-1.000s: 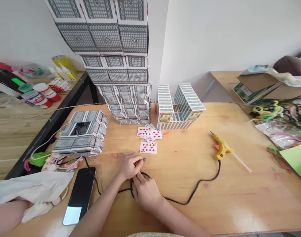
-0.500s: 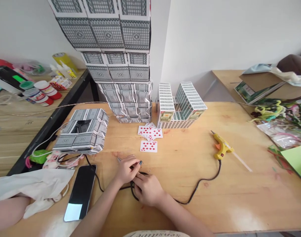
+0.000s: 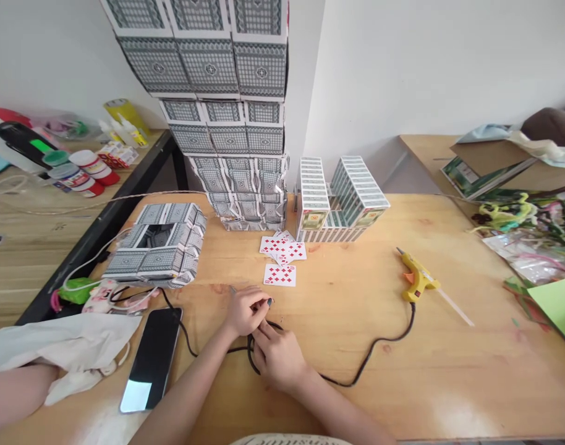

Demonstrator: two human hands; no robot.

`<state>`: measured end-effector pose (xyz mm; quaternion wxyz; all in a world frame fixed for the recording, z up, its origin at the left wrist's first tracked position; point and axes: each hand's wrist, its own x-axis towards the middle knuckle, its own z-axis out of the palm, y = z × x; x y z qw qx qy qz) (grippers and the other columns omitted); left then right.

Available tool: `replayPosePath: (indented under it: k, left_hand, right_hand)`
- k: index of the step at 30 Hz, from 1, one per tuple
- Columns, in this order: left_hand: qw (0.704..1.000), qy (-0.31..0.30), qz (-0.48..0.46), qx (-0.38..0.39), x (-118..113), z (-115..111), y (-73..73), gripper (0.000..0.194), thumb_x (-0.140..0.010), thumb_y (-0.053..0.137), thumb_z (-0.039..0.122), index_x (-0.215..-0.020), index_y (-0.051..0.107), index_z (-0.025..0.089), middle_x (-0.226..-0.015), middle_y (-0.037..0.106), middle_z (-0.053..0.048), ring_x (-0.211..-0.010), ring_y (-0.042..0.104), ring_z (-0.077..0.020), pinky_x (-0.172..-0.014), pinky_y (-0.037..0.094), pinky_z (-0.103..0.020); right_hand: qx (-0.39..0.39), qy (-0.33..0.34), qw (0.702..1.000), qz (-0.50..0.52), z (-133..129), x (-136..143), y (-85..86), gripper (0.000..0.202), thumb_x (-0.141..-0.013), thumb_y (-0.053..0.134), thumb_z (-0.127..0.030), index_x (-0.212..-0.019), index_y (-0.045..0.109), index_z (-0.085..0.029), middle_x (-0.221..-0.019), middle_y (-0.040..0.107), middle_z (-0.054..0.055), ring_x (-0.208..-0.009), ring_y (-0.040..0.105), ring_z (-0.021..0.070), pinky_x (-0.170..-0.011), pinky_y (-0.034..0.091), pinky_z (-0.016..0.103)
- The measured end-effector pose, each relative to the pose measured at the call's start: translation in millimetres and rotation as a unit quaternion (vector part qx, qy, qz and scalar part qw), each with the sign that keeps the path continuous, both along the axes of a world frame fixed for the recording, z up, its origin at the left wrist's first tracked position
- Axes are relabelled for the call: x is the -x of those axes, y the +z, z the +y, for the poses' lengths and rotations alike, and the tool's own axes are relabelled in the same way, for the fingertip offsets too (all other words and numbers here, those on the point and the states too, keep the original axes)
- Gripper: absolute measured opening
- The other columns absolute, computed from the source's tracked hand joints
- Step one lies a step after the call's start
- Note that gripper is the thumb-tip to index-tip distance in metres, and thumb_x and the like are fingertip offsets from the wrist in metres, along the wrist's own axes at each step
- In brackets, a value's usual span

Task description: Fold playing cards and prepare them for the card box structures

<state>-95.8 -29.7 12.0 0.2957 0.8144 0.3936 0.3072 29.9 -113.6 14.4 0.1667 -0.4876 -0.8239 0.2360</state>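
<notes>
My left hand [image 3: 246, 312] is closed, thumb against bent fingers, low over the front middle of the table. A thin grey tip [image 3: 233, 289] sticks out beyond its knuckles; the rest is hidden, so I cannot tell its kind. My right hand [image 3: 280, 358] lies against the left, its fingers drawn together at the left thumb; what they hold, if anything, is hidden. A looped black cable [image 3: 251, 355] passes beneath both hands and leads to a yellow glue gun [image 3: 418, 278] on the right. Just beyond the hands lie several face-up playing cards [image 3: 279, 275].
A tall tower of folded cards [image 3: 238, 130] stands behind, with a card-box structure [image 3: 340, 198] beside it. At left are a low card block [image 3: 155, 244], a phone [image 3: 151, 358] and another person's forearm [image 3: 18, 395] by white cloth [image 3: 64, 352]. Green paper [image 3: 558, 309] lies right.
The view has shifted slightly. Both hands stay together in nearly the same place, with the left hand's fingers slightly moved. The cards and glue gun have not moved.
</notes>
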Motion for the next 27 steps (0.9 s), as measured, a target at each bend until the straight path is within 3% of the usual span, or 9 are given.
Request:
replayPosePath:
  k: [4,8,18,27]
  left_hand:
    - [0.999,0.033,-0.011,-0.008,4,-10,0.0,0.017,-0.083,0.046,0.022,-0.075,0.061,0.016,-0.064,0.059,-0.003,-0.061,0.053,-0.0141,-0.060,0.042,-0.026]
    - [1.000,0.028,-0.003,0.004,8,-14,-0.3,0.017,-0.082,0.047,0.021,-0.074,0.061,0.016,-0.061,0.057,-0.002,-0.060,0.052,-0.0135,-0.058,0.041,-0.025]
    - [0.999,-0.007,0.023,0.035,0,3,1.3,0.014,-0.076,0.049,0.019,-0.074,0.063,0.016,-0.062,0.059,-0.002,-0.058,0.052,-0.0125,-0.054,0.039,-0.022]
    - [0.999,-0.027,0.030,0.034,2,3,2.0,0.016,-0.077,0.049,0.022,-0.071,0.063,0.016,-0.059,0.058,-0.001,-0.056,0.051,-0.0125,-0.055,0.039,-0.023]
  right_hand:
    - [-0.022,0.037,0.999,0.031,1,-5,-1.3,0.032,-0.081,0.040,-0.018,-0.109,0.056,-0.015,-0.110,0.061,0.010,-0.078,0.060,0.0177,-0.065,0.049,0.027]
    - [-0.016,0.056,0.998,0.027,1,-6,2.2,0.031,-0.082,0.040,-0.018,-0.108,0.056,-0.017,-0.106,0.062,0.009,-0.076,0.059,0.0168,-0.063,0.049,0.026]
    - [-0.008,-0.019,0.999,-0.046,-3,5,4.1,0.041,-0.080,0.041,-0.014,-0.119,0.053,-0.014,-0.122,0.056,0.013,-0.081,0.061,0.0202,-0.066,0.052,0.030]
    - [-0.022,-0.050,0.993,-0.107,-7,15,6.0,0.040,-0.078,0.047,-0.017,-0.116,0.057,-0.015,-0.115,0.061,0.012,-0.073,0.061,0.0212,-0.057,0.051,0.030]
